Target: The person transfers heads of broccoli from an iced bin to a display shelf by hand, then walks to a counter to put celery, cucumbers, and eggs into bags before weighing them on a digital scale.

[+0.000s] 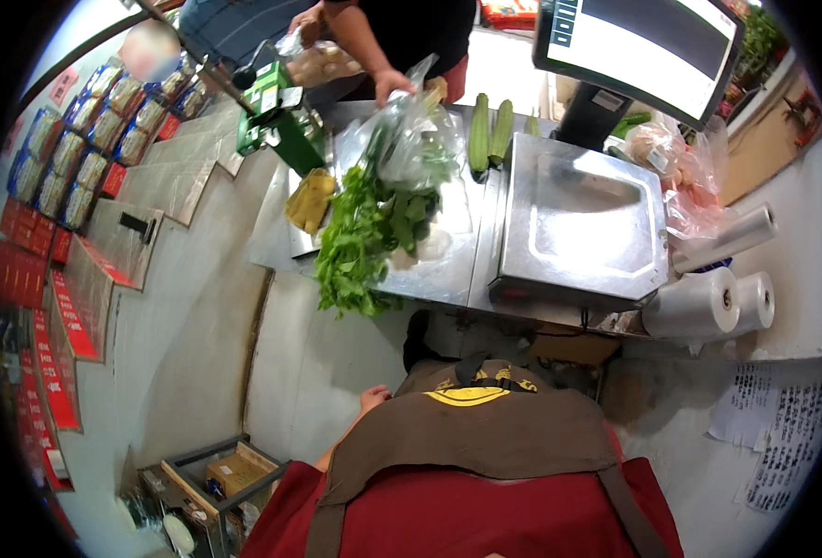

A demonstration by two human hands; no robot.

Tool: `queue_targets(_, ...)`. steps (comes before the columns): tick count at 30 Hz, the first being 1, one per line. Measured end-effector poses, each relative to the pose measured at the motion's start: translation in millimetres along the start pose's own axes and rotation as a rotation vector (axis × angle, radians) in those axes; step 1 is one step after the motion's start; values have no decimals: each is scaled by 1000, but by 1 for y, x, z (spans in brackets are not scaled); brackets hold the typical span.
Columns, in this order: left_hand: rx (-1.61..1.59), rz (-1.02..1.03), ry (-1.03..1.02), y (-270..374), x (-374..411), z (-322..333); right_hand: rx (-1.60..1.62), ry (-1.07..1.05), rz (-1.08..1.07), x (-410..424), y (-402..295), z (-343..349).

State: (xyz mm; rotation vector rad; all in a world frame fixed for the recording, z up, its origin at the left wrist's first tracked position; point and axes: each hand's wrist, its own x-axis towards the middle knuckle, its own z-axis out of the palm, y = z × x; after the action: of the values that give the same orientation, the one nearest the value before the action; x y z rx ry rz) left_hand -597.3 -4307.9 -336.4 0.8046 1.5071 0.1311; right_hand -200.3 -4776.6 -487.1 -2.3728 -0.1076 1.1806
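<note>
My left hand (375, 397) hangs low at the left side of my brown apron (474, 436), below the metal counter. Only part of it shows, and whether its fingers are closed is unclear. My right hand is out of view. Before me, a leafy green bunch that looks like celery (352, 244) hangs over the front edge of the steel counter (446, 275). Clear plastic bags (418, 150) lie across its stalks, with another person's hand (391, 85) on them. A crumpled yellow cloth (310, 201) lies left of the greens. To the right stands a weighing scale (585, 216) with a steel plate.
Long ridged green gourds (479, 136) lie behind the scale, near a monitor (641, 49). Plastic bag rolls (693, 301) and bagged produce (662, 153) occupy the right. A green device (278, 125) stands left. Stepped shelves (167, 174) hold packaged goods. The other person also holds a bag of round produce (324, 64).
</note>
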Motion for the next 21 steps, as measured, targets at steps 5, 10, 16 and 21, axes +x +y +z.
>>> queue_targets(5, 99, 168, 139, -2, 24, 7, 265, -16, 3, -41, -130, -40)
queue_targets(10, 147, 478, 391, 63, 44, -2, 101, -30, -87, -68, -184, -47)
queue_targets(16, 421, 1030, 673, 225, 19, 5, -37, -25, -477, -84, -215, -50)
queue_targets(21, 656, 1377, 660, 350, 27, 35, 33, 14, -371, -138, -303, -63)
